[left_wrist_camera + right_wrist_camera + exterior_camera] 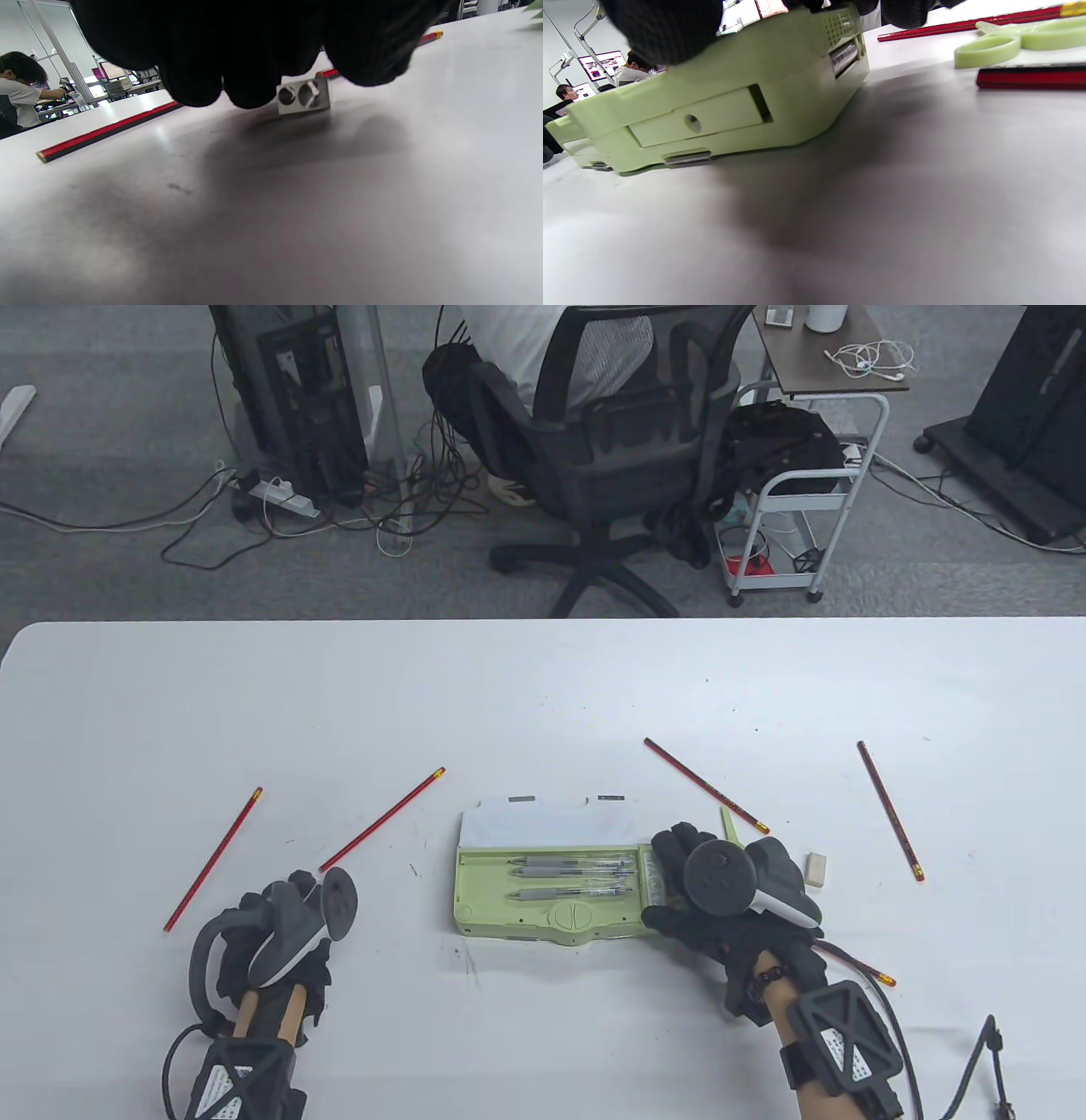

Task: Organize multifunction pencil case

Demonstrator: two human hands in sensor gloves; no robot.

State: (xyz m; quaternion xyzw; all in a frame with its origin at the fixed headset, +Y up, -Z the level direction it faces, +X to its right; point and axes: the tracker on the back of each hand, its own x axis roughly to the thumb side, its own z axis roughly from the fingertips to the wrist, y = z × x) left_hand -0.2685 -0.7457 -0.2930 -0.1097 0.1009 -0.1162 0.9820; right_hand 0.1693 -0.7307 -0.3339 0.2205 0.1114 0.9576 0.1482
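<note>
An open green pencil case (pixel 543 891) lies mid-table, three pens inside. The right hand (pixel 721 891) grips its right end. The left hand (pixel 280 925) hovers with fingers curled above a metal sharpener (pixel 303 95).

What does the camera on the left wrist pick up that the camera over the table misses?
Only the left wrist view shows a small metal two-hole sharpener on the table just under the left hand's fingers. Only the table view shows the open green pencil case with three pens, the right hand and the white eraser. Both show the red pencils on the white table.
</note>
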